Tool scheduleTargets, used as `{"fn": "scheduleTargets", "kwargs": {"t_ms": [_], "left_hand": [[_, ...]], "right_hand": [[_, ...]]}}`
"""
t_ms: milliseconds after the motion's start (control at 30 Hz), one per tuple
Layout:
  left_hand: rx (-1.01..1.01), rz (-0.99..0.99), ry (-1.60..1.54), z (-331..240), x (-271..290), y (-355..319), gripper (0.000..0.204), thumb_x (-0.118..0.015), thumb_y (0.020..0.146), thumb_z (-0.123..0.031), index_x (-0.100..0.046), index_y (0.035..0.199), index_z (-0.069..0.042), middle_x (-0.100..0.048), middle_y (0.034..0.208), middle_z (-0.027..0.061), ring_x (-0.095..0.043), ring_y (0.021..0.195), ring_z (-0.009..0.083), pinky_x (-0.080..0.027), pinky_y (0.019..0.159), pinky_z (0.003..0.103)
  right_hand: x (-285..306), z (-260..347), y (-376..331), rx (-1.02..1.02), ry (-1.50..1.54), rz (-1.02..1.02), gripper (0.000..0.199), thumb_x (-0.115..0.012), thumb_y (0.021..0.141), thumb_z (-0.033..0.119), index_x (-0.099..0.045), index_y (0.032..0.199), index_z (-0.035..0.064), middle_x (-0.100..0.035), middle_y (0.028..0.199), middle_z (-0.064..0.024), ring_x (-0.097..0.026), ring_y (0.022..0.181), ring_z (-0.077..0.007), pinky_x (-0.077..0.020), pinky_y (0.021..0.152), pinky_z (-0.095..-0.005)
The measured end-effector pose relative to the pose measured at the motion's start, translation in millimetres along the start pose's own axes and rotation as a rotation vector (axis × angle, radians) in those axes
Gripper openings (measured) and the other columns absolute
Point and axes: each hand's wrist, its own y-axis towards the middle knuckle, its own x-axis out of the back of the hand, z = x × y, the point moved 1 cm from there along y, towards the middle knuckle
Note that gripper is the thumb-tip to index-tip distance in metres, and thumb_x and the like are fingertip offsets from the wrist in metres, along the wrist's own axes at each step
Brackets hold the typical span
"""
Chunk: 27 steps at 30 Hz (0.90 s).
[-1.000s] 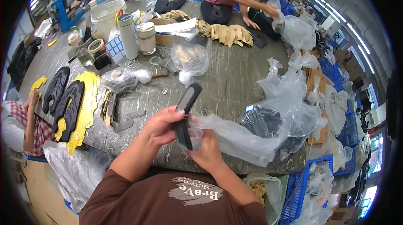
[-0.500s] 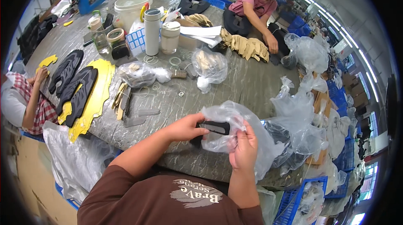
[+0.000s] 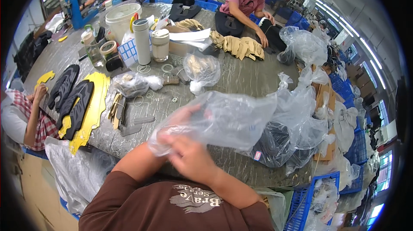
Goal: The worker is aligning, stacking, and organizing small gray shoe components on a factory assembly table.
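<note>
A clear plastic bag (image 3: 236,119) stretches sideways over the table in front of me. My left hand (image 3: 183,117) is inside its left end, blurred behind the plastic. Whether it still grips the black pieces it held earlier is hidden. At the bag's open edge, around my left wrist, my right hand (image 3: 187,151) has its fingers closed on the plastic; it is smeared by motion. Close to the bag's right end lies another clear bag of dark pieces (image 3: 273,142).
Yellow sheets (image 3: 97,102) and dark shoe-shaped pieces (image 3: 77,106) lie left, near a co-worker's arm. Rubber bands (image 3: 138,100), a white bottle (image 3: 141,41) and tan pieces (image 3: 238,46) sit farther back. Blue crates (image 3: 307,201) stand at lower right. Another co-worker (image 3: 245,3) works opposite.
The bag has swung left and spread out lengthwise. My left hand has gone into it, and my right hand has moved left to its opening. The black pieces no longer show.
</note>
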Motion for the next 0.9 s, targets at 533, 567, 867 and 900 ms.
{"fn": "scheduleTargets", "kwargs": {"t_ms": [533,567,867,900], "left_hand": [[-0.239,-0.404,0.940,24,49,49,0.039,-0.055,0.089,-0.028,-0.058,0.114,0.002,-0.063,0.097,0.0135,-0.060,0.085,0.0226,-0.048,0.074,0.034],[-0.250,-0.430,1.069,21,47,50,0.039,-0.055,0.089,-0.028,-0.059,0.114,0.002,-0.063,0.096,0.0134,-0.060,0.085,0.0227,-0.048,0.074,0.034],[-0.328,-0.073,1.117,12,36,51,0.037,-0.053,0.091,-0.031,-0.060,0.109,0.001,-0.064,0.094,0.0138,-0.059,0.083,0.0254,-0.047,0.075,0.036],[-0.317,-0.053,1.187,11,35,52,0.038,-0.053,0.091,-0.032,-0.059,0.109,0.001,-0.064,0.095,0.0135,-0.059,0.083,0.0248,-0.047,0.075,0.036]], "right_hand": [[13,-17,-16,-0.430,0.577,0.077,0.048,-0.053,0.093,0.012,-0.040,0.138,0.0042,-0.059,0.110,-0.0103,-0.054,0.096,-0.0155,-0.0421,0.083,-0.0320],[4,-10,-13,-0.190,0.350,0.086,0.056,-0.063,0.086,0.010,-0.040,0.136,0.0032,-0.059,0.109,-0.0065,-0.054,0.085,-0.0117,-0.0440,0.075,-0.0269],[11,6,-24,-0.250,0.614,0.304,0.007,-0.058,0.084,0.000,-0.058,0.091,0.0008,-0.060,0.079,-0.0042,-0.058,0.074,-0.0115,-0.0451,0.069,-0.0261],[16,10,-22,-0.217,0.564,0.244,0.008,-0.057,0.085,0.000,-0.058,0.093,0.0013,-0.060,0.079,-0.0037,-0.058,0.074,-0.0115,-0.0459,0.068,-0.0258]]}}
